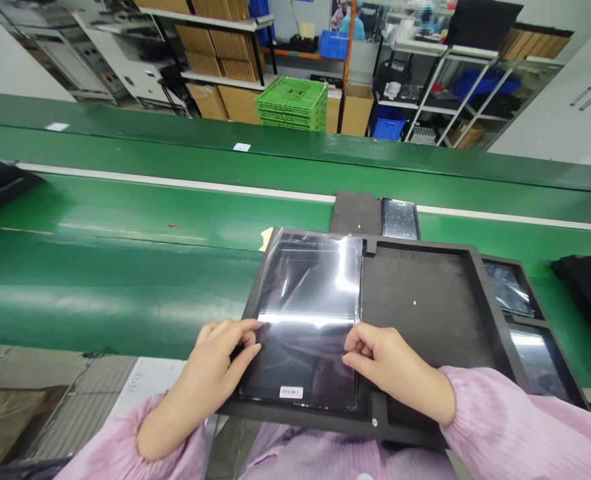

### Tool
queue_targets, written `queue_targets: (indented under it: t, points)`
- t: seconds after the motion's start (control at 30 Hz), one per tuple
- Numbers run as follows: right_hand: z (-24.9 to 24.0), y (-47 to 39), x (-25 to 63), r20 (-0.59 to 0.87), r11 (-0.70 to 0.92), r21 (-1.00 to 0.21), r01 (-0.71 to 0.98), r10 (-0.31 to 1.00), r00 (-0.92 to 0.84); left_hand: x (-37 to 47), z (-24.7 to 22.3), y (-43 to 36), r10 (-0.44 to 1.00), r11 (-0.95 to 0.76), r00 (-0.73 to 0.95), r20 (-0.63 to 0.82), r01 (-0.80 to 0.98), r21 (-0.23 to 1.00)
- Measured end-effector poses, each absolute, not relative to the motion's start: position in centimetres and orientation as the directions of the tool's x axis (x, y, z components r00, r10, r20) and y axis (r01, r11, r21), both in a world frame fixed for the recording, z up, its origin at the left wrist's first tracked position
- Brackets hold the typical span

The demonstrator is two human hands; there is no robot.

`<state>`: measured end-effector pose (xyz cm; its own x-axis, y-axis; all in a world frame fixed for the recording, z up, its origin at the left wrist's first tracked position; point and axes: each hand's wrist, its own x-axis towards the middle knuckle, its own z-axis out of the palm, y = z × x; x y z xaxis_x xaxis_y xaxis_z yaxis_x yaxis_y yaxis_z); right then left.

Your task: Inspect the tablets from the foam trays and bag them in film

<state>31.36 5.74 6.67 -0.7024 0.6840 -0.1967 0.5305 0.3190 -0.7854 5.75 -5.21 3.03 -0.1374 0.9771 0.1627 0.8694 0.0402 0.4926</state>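
A dark tablet screen (305, 363) with a small white barcode label near its lower edge lies in the left recess of a black foam tray (425, 300). Over the screen is a glossy clear film (315, 280), creased and reflecting light. My left hand (225, 357) is at the film's left edge, its fingers bent and closed about that edge. At the right edge, my right hand (375, 350) has thumb and curled fingers pinched on the film. The tray's right recess is bare dark foam with a tiny white speck.
Beyond the tray, another dark foam piece (356, 213) holds a small screen (400, 219). More screens (538, 360) sit in a tray at the right. Black trays stand at both ends of the green bench (125, 267). Behind are green crates (292, 100) and shelves with cartons.
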Motion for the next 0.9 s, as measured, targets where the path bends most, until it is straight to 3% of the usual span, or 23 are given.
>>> queue_targets:
  t: [0.3,0.47,0.57,0.63,0.7,0.8,0.9]
  points:
    - [6.4,5.3,31.1,-0.137,0.454,-0.686,0.568,0.686,-0.715,6.3,2.2,-5.3,0.960,0.015,-0.098,0.262,0.954,0.299]
    - [6.4,4.7,31.0,-0.165,0.572,-0.465,0.676,0.694,-0.701,7.3,2.1,-5.8,0.904,0.068,-0.114,0.411,0.990,0.125]
    - [6.3,5.4,31.1,-0.220,0.508,-0.388,0.769,0.759,-0.613,8.2,2.7,-5.2,0.832,0.046,-0.019,0.555,0.998,-0.034]
    - [6.3,6.6,31.3,-0.192,0.442,-0.433,0.785,0.806,-0.560,8.8,3.3,-3.9,0.852,-0.098,0.136,0.505,0.990,-0.101]
    - [6.4,7.8,31.5,-0.158,0.364,-0.545,0.755,0.840,-0.519,9.2,3.7,-2.1,0.893,-0.220,0.239,0.382,0.971,-0.092]
    - [7.4,9.0,31.5,-0.263,0.079,-0.773,0.630,0.863,-0.431,9.5,3.7,0.7,0.939,-0.213,0.211,0.272,0.977,-0.023]
    - [8.8,9.0,31.2,-0.436,-0.261,-0.866,0.426,0.811,-0.390,10.0,3.0,2.2,0.954,-0.146,0.131,0.271,0.989,0.033]
